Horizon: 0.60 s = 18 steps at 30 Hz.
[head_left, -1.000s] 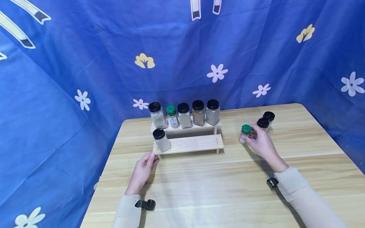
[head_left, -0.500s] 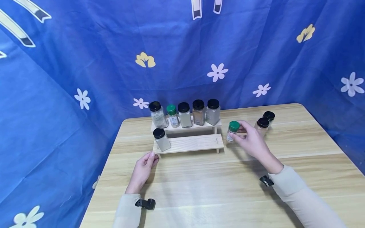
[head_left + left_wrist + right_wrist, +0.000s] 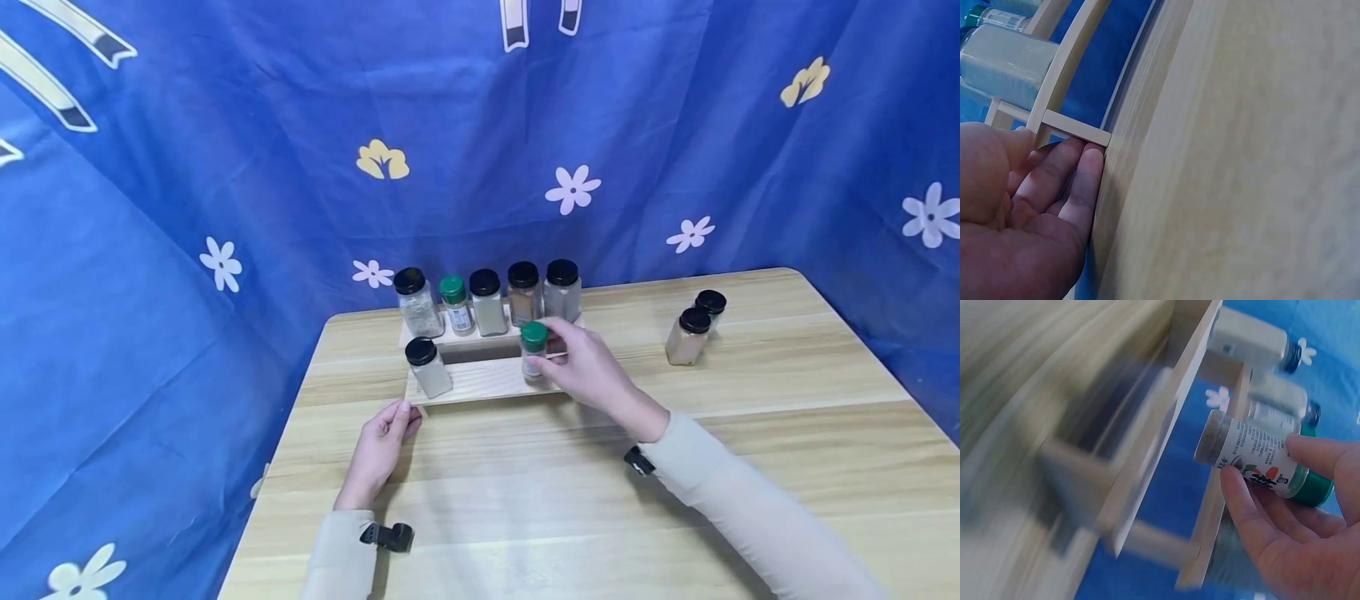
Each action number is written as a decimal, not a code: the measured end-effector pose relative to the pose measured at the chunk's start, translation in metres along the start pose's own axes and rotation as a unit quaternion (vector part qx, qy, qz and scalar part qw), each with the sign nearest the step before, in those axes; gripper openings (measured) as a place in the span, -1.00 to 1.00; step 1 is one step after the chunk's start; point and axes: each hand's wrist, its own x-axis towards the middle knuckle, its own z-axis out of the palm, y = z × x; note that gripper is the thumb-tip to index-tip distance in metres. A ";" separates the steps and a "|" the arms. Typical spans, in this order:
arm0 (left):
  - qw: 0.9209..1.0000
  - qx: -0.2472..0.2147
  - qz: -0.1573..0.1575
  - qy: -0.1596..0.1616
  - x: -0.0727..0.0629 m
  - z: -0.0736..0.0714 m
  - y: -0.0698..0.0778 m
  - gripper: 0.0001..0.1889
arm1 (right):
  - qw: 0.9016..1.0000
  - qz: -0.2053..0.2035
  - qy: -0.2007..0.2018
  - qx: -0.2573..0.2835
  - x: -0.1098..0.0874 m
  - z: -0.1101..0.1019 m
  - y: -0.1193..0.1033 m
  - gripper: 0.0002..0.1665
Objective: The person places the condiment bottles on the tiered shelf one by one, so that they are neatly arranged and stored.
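Observation:
My right hand [image 3: 596, 371] grips a small spice jar [image 3: 1250, 453] with a green cap and a printed label. It holds the jar over the front tier of a pale wooden two-tier rack [image 3: 480, 385]. In the right wrist view the thumb and fingers are round the jar, its base towards the front plank. At the rack's front left corner my left hand [image 3: 381, 442] pinches the plank end, thumb on top and fingers by the leg [image 3: 1079, 128]. A black-capped jar [image 3: 431, 375] stands on the front tier's left end.
Several jars, among them a green-capped one [image 3: 457, 308], line the back tier. Two black-capped jars [image 3: 686, 340] stand on the wooden table [image 3: 525, 517] to the right. A blue patterned cloth [image 3: 465, 125] hangs behind and beside the table.
My right hand has carried the green-capped spice jar leftward from beside the two right-hand jars to over the front tier. The left hand stays at the rack's corner.

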 end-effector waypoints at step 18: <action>1.000 0.001 0.005 0.010 -0.002 0.001 -0.003 -0.49 | 0.999 -0.005 -0.053 0.007 0.034 0.071 -0.034 -0.51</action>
